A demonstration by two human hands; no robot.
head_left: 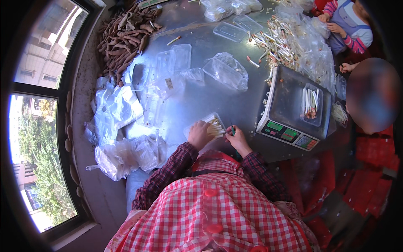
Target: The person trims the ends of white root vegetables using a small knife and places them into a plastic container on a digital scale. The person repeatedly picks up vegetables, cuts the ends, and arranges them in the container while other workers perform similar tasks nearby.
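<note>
My left hand (200, 135) curls over a row of trimmed white stalks (216, 128) in a clear plastic tray (217, 116), near the table's front edge. Part of the tray is hidden under that hand. My right hand (240, 140) grips a green-handled knife (233, 130), its thin dark blade pointing away from me, close by the tray's right side. To the right stands a digital scale (274, 104) with lit green displays. On its pan lies another clear tray (319, 108) holding white stalks with reddish-brown ends (310, 100).
Behind the scale spreads a heap of untrimmed stalks (280, 42). Brown tubers (126, 44) are piled far left. Clear trays (182, 56) and plastic bags (118, 104) litter the left side. People's hands (335, 28) work at far right. Red crates (374, 189) stand below right.
</note>
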